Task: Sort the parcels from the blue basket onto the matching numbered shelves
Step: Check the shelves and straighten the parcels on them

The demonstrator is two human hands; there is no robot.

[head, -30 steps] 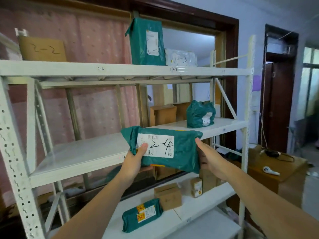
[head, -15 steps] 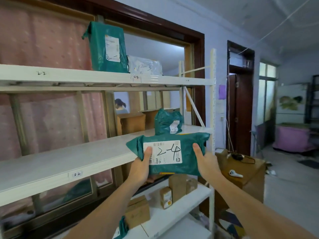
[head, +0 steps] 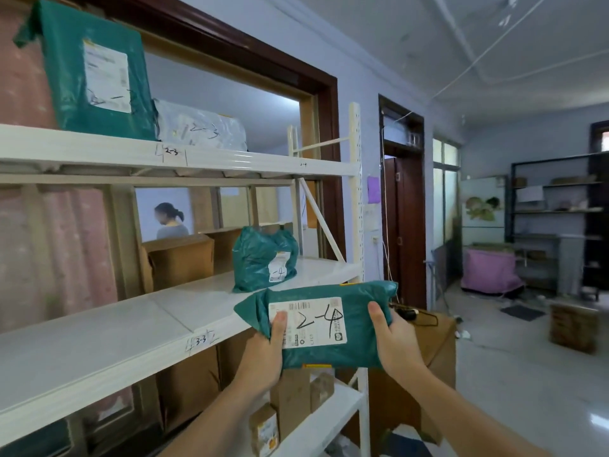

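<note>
Green plastic parcel (head: 329,324) marked 2-4 is held label-up, so its number reads. Left hand (head: 263,354) and right hand (head: 395,341) clamp its ends, fingers curled behind, below the 2-4 shelf edge (head: 303,164).

A green parcel (head: 333,324) of thin, slightly glossy, wrinkled plastic film is gripped at both ends; a smooth white paper label (head: 308,322) marked in black ink is stuck on its face. The shelf rack (head: 356,179) is made of white painted metal, with smooth, faintly shiny boards and perforated uprights. A crumpled green poly bag (head: 263,258) shows sharp glossy highlights. Matt brown cardboard is seen in the box (head: 181,262) beside it. A pale, translucent plastic mailer (head: 201,127) lies above. The door frame (head: 333,133) is of dark varnished wood.
</note>
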